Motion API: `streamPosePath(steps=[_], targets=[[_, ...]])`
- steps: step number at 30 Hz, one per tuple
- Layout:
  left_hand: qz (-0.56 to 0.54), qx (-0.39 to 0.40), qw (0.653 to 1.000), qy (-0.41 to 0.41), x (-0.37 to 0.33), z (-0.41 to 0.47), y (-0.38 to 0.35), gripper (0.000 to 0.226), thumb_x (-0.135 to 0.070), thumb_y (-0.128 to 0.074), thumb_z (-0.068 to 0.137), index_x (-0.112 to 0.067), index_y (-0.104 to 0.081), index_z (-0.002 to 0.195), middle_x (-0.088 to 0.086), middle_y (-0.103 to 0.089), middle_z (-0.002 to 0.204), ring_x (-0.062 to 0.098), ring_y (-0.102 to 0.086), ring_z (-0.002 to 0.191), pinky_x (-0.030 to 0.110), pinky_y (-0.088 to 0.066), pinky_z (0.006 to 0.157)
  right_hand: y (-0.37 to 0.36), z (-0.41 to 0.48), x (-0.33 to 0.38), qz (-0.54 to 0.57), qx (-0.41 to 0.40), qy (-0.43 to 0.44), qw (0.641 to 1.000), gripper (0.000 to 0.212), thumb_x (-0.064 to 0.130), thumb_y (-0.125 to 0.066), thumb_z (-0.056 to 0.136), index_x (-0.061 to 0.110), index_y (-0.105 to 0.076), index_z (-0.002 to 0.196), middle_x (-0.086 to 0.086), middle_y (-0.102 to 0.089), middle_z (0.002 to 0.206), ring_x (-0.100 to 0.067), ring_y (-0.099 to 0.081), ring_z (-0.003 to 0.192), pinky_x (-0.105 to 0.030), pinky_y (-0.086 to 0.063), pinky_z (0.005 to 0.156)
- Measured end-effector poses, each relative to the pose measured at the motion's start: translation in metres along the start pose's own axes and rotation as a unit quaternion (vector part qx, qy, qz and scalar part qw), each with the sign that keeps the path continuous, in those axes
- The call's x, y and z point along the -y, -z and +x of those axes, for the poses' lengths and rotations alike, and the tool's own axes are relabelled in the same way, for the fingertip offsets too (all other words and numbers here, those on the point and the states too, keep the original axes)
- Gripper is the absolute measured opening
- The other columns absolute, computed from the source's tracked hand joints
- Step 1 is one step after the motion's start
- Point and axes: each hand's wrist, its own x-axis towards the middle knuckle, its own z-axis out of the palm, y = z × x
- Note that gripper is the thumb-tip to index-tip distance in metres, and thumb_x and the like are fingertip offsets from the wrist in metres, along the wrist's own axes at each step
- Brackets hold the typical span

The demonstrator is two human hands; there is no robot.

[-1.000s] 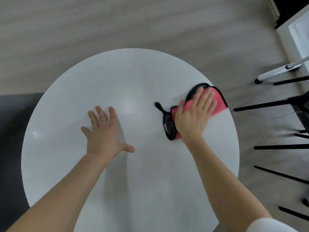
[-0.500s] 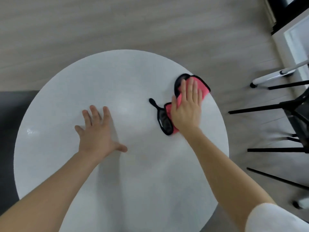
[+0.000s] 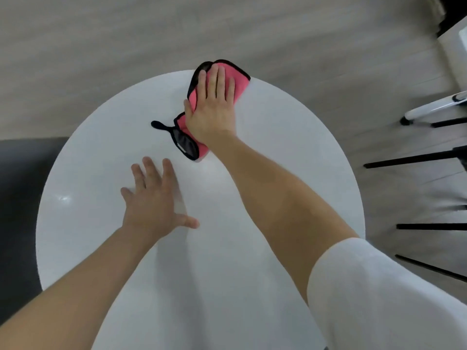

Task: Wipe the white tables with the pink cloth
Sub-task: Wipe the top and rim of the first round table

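Observation:
A round white table fills the middle of the head view. On its far edge lies the pink cloth with black trim and a black hanging loop; its far corner hangs slightly over the rim. My right hand presses flat on the cloth with straight fingers, and the arm reaches far across the table. My left hand rests flat on the tabletop nearer to me, fingers spread, holding nothing.
Black chair legs stand on the wood floor to the right of the table. A white pole on a foot lies beyond them. A dark grey surface sits at the left, beside the table.
My right hand has slid the cloth from the table's right side to its far edge. The left hand has stayed flat in about the same spot.

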Motion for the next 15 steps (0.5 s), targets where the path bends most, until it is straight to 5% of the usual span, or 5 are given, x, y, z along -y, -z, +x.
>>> streamPosePath(steps=[3,9,15], targets=[[-0.016,0.010,1.000,-0.003,-0.003,-0.002,0.003,0.176,-0.101,-0.076,0.044,-0.020,0.024,0.165,0.024,0.019,0.175,0.050,0.013,0.163,0.075,-0.032,0.120,0.004,-0.032,-0.060,0.032,-0.050,0.038,0.998,0.066,0.041,-0.032,0.114,0.008,-0.030,0.170,-0.020,-0.024,0.177,-0.036,-0.018,0.166,-0.053,-0.011,0.134],[-0.022,0.048,0.999,0.005,-0.010,-0.005,0.018,0.181,-0.091,-0.087,0.046,-0.015,0.024,0.167,0.028,0.023,0.173,0.054,0.015,0.162,0.079,-0.029,0.118,0.034,-0.209,-0.200,0.025,-0.038,-0.115,0.992,0.067,0.044,-0.034,0.114,0.016,-0.019,0.174,-0.011,-0.012,0.182,-0.026,-0.008,0.169,-0.052,-0.010,0.136],[-0.085,-0.071,0.993,-0.048,0.018,-0.031,-0.011,0.139,-0.086,-0.077,0.071,-0.017,-0.009,0.170,0.015,-0.001,0.180,0.035,0.000,0.168,0.068,-0.026,0.126,0.035,-0.220,-0.168,0.000,-0.011,-0.254,0.967,0.086,0.064,-0.027,0.109,0.011,-0.010,0.174,-0.019,-0.005,0.181,-0.034,-0.002,0.169,-0.060,-0.008,0.133]])
